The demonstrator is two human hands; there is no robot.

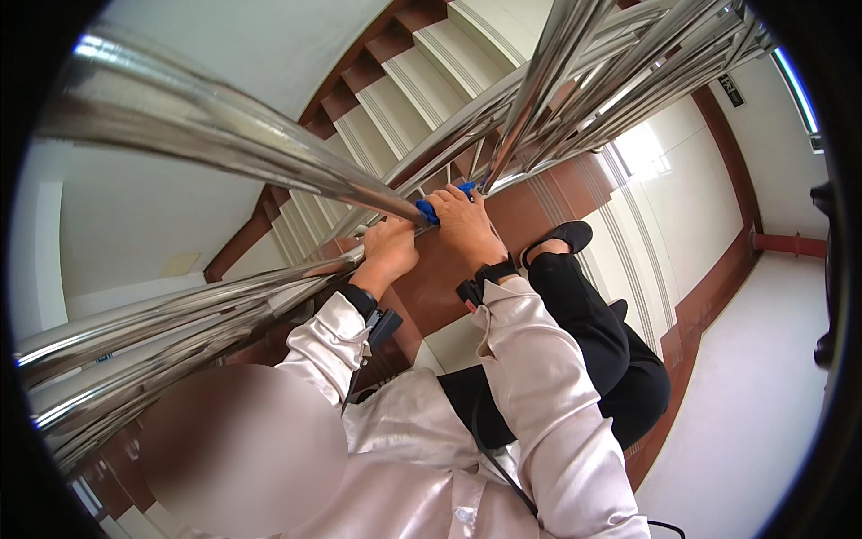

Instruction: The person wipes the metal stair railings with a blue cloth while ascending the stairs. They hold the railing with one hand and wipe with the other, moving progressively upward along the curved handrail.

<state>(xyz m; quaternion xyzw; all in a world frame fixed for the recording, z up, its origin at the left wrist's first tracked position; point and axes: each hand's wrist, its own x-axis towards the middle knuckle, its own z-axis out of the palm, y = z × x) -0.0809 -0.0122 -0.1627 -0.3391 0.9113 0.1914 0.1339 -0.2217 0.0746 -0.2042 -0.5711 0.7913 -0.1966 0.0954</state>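
My right hand (468,230) presses a blue cloth (427,212) around a shiny metal bar of the stair railing; bits of the cloth stick out on both sides of the fingers. Just left of it, my left hand (391,245) is closed on the metal railing (334,263), its fingertips hidden behind the knuckles. A thick polished tube (269,148) runs from the upper left down toward both hands. Each wrist wears a dark band, and a small black device (384,330) sits at the left one.
Pale stair treads with brown edges (431,72) lie beyond the railing. More metal bars (620,99) stand at the upper right. My black-trousered leg and black shoe (569,236) rest on the steps at right. A black cable (503,476) hangs across my shirt. White walls (736,386) flank the stairs.
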